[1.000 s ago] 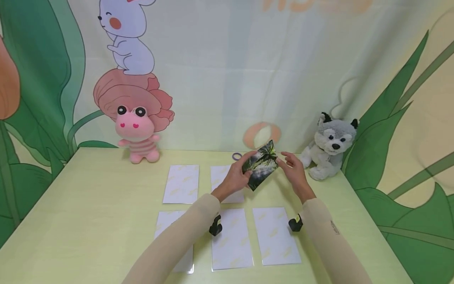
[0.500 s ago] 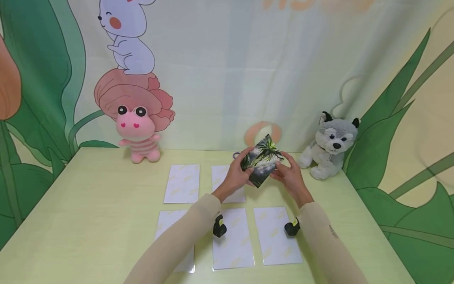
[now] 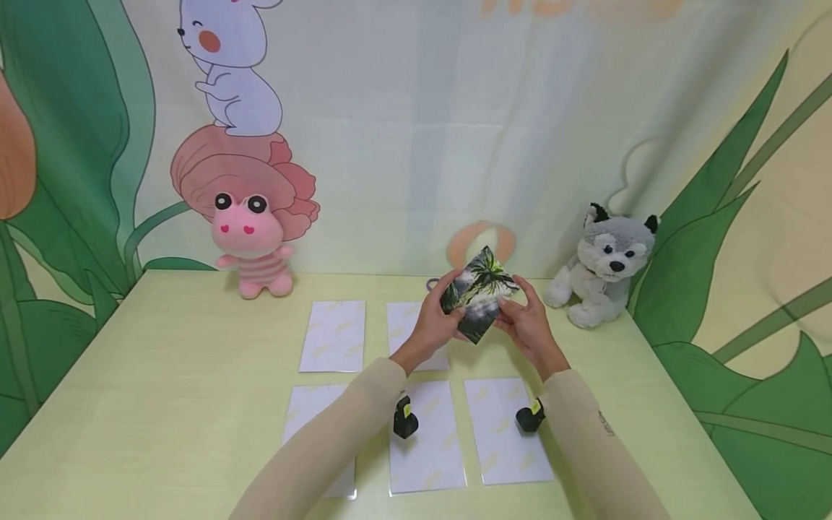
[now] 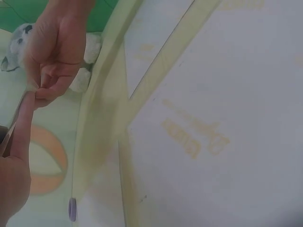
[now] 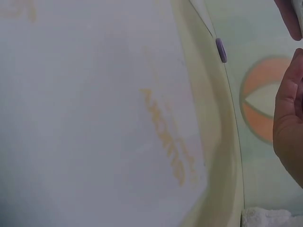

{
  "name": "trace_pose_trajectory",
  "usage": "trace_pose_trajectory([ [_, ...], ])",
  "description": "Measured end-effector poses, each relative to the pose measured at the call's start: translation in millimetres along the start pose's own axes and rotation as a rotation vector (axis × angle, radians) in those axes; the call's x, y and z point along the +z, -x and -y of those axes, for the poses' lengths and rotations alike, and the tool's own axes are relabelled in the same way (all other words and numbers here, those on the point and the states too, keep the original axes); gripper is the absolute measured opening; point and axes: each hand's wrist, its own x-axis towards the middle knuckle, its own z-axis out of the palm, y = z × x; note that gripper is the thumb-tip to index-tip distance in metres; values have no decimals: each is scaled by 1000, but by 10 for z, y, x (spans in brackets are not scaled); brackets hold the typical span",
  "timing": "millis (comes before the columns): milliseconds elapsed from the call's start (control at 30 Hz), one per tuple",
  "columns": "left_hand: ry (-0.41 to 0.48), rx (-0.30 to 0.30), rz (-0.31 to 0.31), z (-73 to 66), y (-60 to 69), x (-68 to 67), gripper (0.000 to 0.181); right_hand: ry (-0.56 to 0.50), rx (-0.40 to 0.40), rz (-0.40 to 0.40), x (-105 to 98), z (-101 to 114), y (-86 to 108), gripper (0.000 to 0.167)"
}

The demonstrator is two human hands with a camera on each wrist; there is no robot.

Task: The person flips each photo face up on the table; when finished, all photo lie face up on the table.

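Note:
A photo print [image 3: 482, 292] with dark trees and a pale sky is raised over the back of the table, tilted with one corner up. My left hand [image 3: 437, 314] grips its left edge, thumb on the picture face. On the right edge my right hand [image 3: 528, 321] pinches it, thumb in front and fingers behind. In the left wrist view, the left hand [image 4: 14, 175] and right hand [image 4: 54, 54] meet at the print's thin edge. The right wrist view shows only part of the right hand [image 5: 289, 113].
Several white sheets with faint yellow marks lie in two rows, among them one back-left sheet [image 3: 333, 336] and one front-right sheet [image 3: 507, 432]. A purple ring [image 3: 432, 284] lies behind the left hand. A pink plush hippo [image 3: 252, 245] and a grey plush dog [image 3: 607, 267] sit at the back.
The right hand, earlier with its fingers loose at the print's right edge, has moved in and taken hold of it. The print has turned slightly and risen a little.

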Motion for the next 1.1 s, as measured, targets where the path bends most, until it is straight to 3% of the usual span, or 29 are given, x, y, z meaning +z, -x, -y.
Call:
trace_pose_trajectory([
  [267,-88,2,-36,21,20,14,73,63,1,-6,-39,33,-1,67],
  [533,-11,-51,-23,-27,38,-6,57,162,-4,22,-122,90,6,65],
  [633,-46,-53,-13,-73,25,-34,52,203,-5,48,-164,100,12,64],
  [833,-237,-57,67,-146,-70,-128,54,348,-30,151,-240,144,20,63],
  [1100,-274,-105,205,-209,-204,-217,66,479,-49,280,-281,230,22,64],
])
